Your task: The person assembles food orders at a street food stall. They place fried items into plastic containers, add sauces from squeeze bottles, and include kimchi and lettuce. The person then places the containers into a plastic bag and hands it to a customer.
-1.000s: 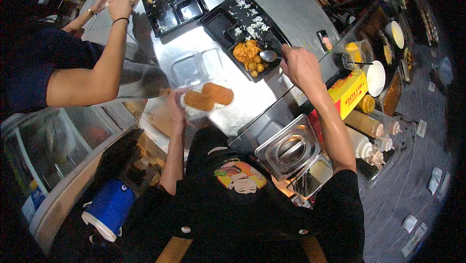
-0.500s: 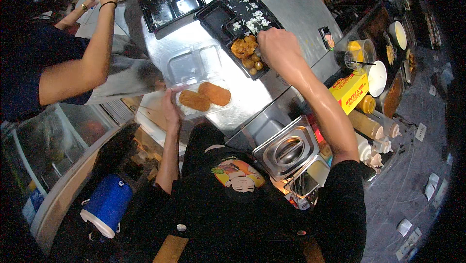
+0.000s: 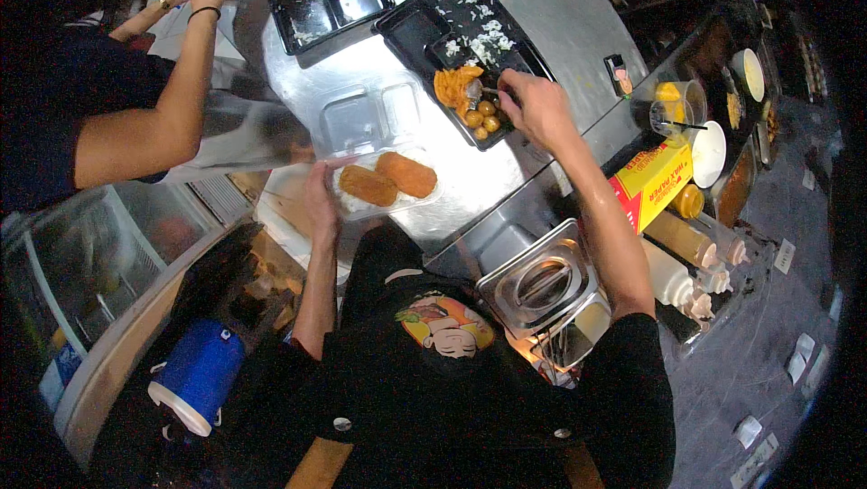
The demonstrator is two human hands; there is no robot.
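Observation:
My left hand [image 3: 320, 198] grips the near edge of a clear plastic takeaway container [image 3: 346, 124], its lid folded open on the far side. Inside lie two breaded brown patties [image 3: 406, 174] over something white, likely rice. Up and to the right, my right hand [image 3: 538, 110] pinches the handle of a metal spoon [image 3: 489, 90]. Its bowl dips into a black compartment tray [image 3: 411, 35], between orange sliced food [image 3: 454, 84] and small round brown balls [image 3: 483, 119]. White rice [image 3: 480, 42] is scattered over the tray's far part.
A second black tray [image 3: 348, 6] sits beyond, beside a co-worker's arms [image 3: 172, 114]. To the right are a yellow wax paper box [image 3: 655, 184], a plastic cup [image 3: 677, 110], a white bowl [image 3: 708, 154] and several squeeze bottles [image 3: 673, 272]. A lidded metal pan [image 3: 539, 279] stands nearer me.
My right hand has shifted slightly right and down, bringing the spoon into sight among the orange food. My left hand keeps its hold on the container. The whole view has shifted a little.

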